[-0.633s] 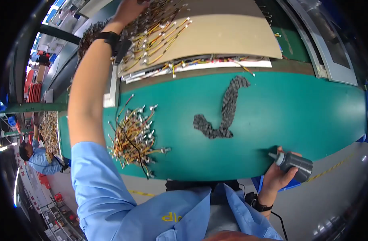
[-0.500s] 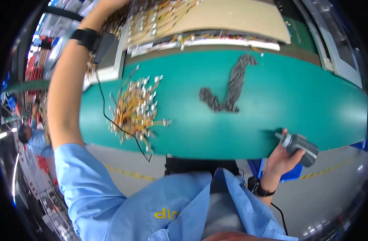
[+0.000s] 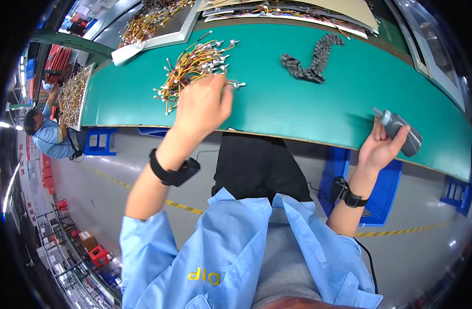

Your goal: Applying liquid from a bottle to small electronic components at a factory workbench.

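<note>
My left hand (image 3: 204,103), fingers curled downward, is at the near edge of a pile of wire harnesses (image 3: 194,62). These have yellow, red and dark wires with small white connectors. What the fingertips grip is hidden beneath the hand. In my right hand (image 3: 381,148), near the front edge of the green table (image 3: 277,110), is a dark grey squeeze bottle (image 3: 408,140). Its thin nozzle tilts up to the left. A dark grey crinkled strip (image 3: 318,59), bent like a hook, lies on the table between and beyond my hands.
Stacked boards (image 3: 297,16) with more wires between them stand along the far side. A light-framed tray (image 3: 169,38) heaped with harnesses sits at the far left. Blue bins (image 3: 382,195) are under the table. A co-worker (image 3: 53,134) is at the left by another tray.
My left hand has come back from the far boards to the near side of the harness pile. My right hand still holds the bottle, and the view has shifted.
</note>
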The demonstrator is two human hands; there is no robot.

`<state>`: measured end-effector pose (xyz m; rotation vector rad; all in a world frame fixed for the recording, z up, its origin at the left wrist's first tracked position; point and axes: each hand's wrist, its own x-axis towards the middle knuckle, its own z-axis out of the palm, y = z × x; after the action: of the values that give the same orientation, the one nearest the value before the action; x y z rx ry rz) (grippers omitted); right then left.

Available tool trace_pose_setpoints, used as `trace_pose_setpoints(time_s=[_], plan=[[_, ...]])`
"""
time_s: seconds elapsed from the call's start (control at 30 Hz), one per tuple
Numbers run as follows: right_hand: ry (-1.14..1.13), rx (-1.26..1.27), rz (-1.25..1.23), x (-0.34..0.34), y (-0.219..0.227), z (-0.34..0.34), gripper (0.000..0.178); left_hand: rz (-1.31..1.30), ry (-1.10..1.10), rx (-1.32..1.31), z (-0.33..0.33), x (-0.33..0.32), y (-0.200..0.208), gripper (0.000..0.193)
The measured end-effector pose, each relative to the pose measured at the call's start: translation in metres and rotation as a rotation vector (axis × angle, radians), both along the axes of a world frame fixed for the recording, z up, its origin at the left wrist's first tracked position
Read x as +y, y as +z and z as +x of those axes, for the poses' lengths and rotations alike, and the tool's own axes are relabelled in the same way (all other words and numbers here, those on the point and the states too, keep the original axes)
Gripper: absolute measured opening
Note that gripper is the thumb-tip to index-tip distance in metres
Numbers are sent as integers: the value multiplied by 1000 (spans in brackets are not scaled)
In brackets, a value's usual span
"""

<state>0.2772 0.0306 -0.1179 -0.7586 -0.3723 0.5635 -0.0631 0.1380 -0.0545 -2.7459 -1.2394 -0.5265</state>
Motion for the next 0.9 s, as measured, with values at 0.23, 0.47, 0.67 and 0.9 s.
trace_pose_setpoints(time_s=[0.23, 0.47, 0.67, 0.9], plan=[[-49, -58, -41, -2, 12, -8, 30, 98, 430, -76, 29, -12, -40, 25], [-23, -76, -35, -4, 10, -9, 28, 74, 438, -173, 38, -12, -46, 20], [-21, -83, -27, -4, 7, -3, 28, -150, 159, -550, 57, -57, -32, 8], [48, -97, 48, -5, -1, 1, 26, -897, -133, -1254, 73, -97, -28, 10]])
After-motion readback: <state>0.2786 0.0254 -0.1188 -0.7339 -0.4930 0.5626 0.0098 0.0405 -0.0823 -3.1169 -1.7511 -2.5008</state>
